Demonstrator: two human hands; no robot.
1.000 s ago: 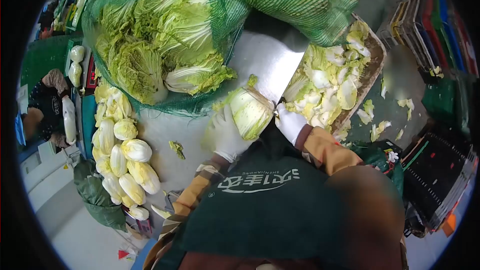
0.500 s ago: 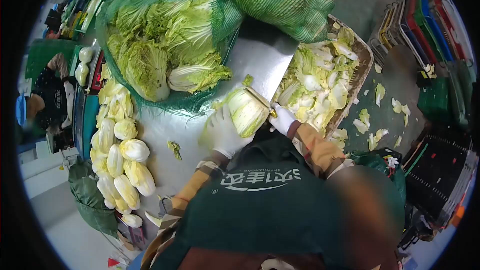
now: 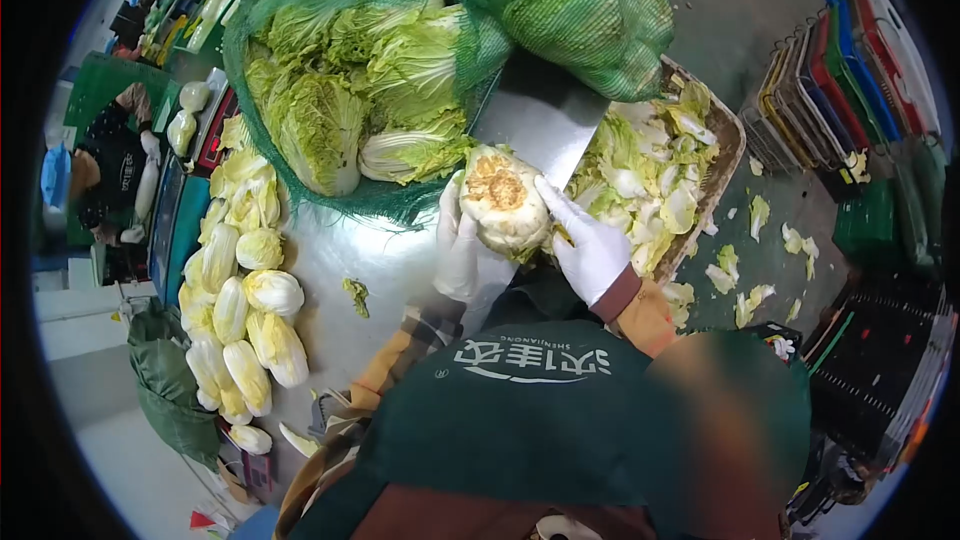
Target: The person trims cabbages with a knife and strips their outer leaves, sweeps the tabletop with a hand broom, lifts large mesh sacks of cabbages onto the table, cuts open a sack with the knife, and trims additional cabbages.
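A Chinese cabbage [image 3: 503, 202] is held up in front of my apron, its brown-marked cut base turned toward me. My left hand [image 3: 457, 248] grips its left side, fingers curved around it. My right hand [image 3: 592, 248] presses its outstretched index finger against the right side, the other fingers folded around a knife [image 3: 562, 233]. Only a yellowish bit of the knife shows; its blade is hidden. Both hands wear white gloves. A green mesh bag [image 3: 375, 205] of leafy cabbages lies open just beyond my left hand.
Trimmed cabbages [image 3: 273, 293] are piled on the metal table [image 3: 335, 240] at left. A crate [image 3: 735, 125] of loose leaves stands at right, with leaves scattered on the floor. Another full mesh bag [image 3: 590, 20] lies at the back. A co-worker [image 3: 115, 165] is at far left.
The cabbage has been turned so its base faces up toward me. My left hand has shifted up along its side, and my right hand has come up onto its right side.
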